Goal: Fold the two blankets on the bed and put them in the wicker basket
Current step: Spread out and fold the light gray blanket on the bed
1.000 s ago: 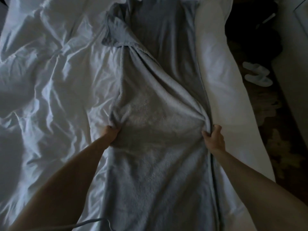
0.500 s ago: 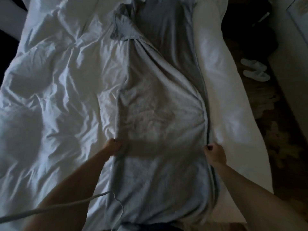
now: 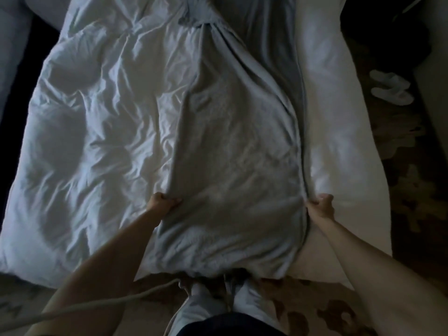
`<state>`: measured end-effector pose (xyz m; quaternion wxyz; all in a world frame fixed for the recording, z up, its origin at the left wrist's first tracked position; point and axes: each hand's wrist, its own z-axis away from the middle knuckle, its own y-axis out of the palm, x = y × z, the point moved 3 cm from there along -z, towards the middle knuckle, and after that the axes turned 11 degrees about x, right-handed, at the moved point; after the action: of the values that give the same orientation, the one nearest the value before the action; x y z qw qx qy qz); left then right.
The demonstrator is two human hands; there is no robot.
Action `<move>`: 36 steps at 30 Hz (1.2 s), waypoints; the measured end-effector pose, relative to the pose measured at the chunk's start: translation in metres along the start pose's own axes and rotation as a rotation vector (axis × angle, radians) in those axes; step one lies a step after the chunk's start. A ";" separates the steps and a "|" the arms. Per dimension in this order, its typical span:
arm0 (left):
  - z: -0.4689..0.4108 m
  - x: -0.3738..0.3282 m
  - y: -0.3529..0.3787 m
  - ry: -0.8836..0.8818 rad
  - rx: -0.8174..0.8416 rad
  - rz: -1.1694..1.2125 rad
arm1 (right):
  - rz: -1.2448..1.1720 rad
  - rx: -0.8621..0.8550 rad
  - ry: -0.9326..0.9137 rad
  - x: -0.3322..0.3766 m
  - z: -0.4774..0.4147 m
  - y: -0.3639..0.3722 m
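A long grey blanket (image 3: pixel 232 146) lies lengthwise down the middle of the bed, folded into a narrow strip, its near end hanging over the foot edge. My left hand (image 3: pixel 161 202) is clenched on the blanket's left edge. My right hand (image 3: pixel 321 204) is clenched on its right edge. Both hands sit near the foot of the bed with the cloth stretched between them. A darker grey layer (image 3: pixel 274 40) shows at the far end. I see no wicker basket and cannot pick out a second blanket.
A rumpled white duvet (image 3: pixel 92 132) covers the bed's left side, bare white sheet (image 3: pixel 339 132) the right. White slippers (image 3: pixel 390 90) lie on the patterned carpet at right. A pale cord (image 3: pixel 101 304) crosses the lower left. My legs (image 3: pixel 218 309) stand at the bed's foot.
Both hands have pulled the grey blanket toward the foot of the bed. Its near end now hangs over the edge, and the view has backed away to show the floor.
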<state>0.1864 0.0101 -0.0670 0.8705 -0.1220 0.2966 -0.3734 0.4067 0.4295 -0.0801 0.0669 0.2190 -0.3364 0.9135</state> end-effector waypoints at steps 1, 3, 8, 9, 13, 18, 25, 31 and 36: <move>0.003 0.004 0.005 -0.007 0.032 -0.005 | 0.007 0.046 -0.013 -0.004 0.005 0.005; 0.011 0.017 0.014 -0.017 0.099 -0.027 | 0.037 0.114 -0.019 -0.015 0.019 0.016; 0.031 0.081 0.023 -0.070 0.216 -0.180 | 0.119 0.225 -0.020 -0.075 0.067 0.042; 0.035 0.093 0.023 -0.071 0.243 -0.182 | 0.138 0.232 -0.010 -0.086 0.076 0.047; 0.051 0.131 0.021 -0.021 0.300 -0.138 | 0.075 0.172 -0.010 -0.119 0.103 0.057; 0.066 0.164 0.030 0.105 0.196 -0.120 | 0.159 -0.075 -0.200 -0.141 0.132 0.057; 0.095 0.228 0.045 0.048 0.166 -0.116 | 0.234 -0.209 -0.173 -0.189 0.167 0.062; 0.091 0.262 0.057 -0.015 0.190 -0.305 | 0.498 0.007 0.009 -0.209 0.160 0.073; 0.118 0.214 0.041 0.057 0.197 -0.506 | 0.373 0.057 -0.005 -0.170 0.179 0.052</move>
<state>0.3982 -0.1167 -0.0824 0.7485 -0.0965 0.2435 -0.6092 0.6080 0.2790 -0.0648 -0.1108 0.1567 -0.3451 0.9187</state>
